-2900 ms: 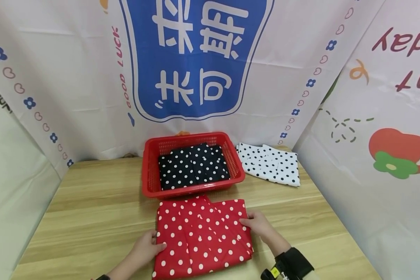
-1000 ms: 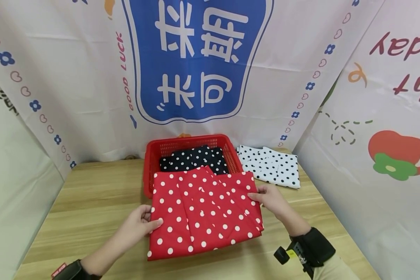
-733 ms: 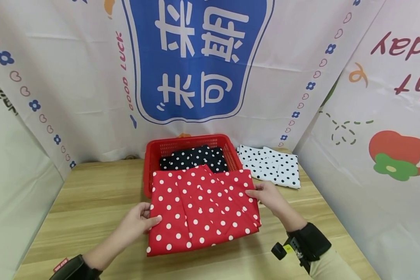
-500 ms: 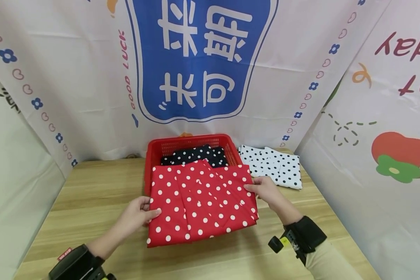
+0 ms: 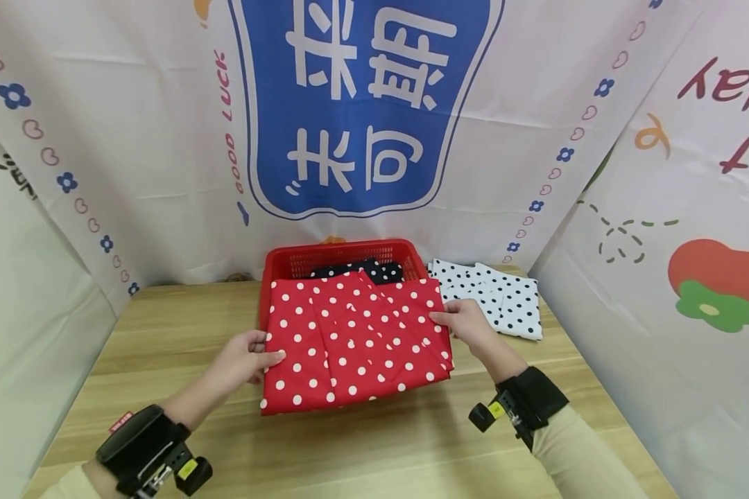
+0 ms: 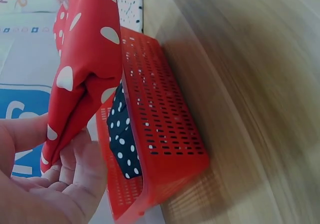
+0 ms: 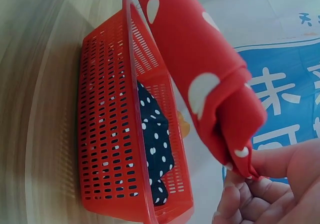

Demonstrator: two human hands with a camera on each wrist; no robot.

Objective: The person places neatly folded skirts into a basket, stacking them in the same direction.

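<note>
Left hand (image 5: 245, 358): pinching the left edge of the folded red cloth (image 5: 354, 339), thumb on top, fingers curled underneath; the left wrist view shows the fingers (image 6: 82, 171) closed on the fold.
Right hand (image 5: 464, 324): gripping the right edge of the same cloth, thumb across the top layer; the right wrist view shows the fingertips (image 7: 240, 194) curled under the fold.
Red cloth: white dots, folded to a rough rectangle, held up between both hands over the red basket (image 5: 279, 261); its far part covers most of the basket opening, its near edge hangs out past the front rim over the table (image 5: 181, 326). From the wrist views it sits clear above the basket rim.
Basket: red plastic with a slotted wall, standing on the table close to the backdrop (image 5: 362, 104).
Dark cloth (image 5: 374, 269): navy with white dots, lying inside the basket, only a strip showing beyond the far edge of the red cloth.
White cloth (image 5: 499, 299): black dots, folded, flat on the table just right of the basket, near the right hand but apart from it.
Wrists: a black strap with a small camera on each forearm.
</note>
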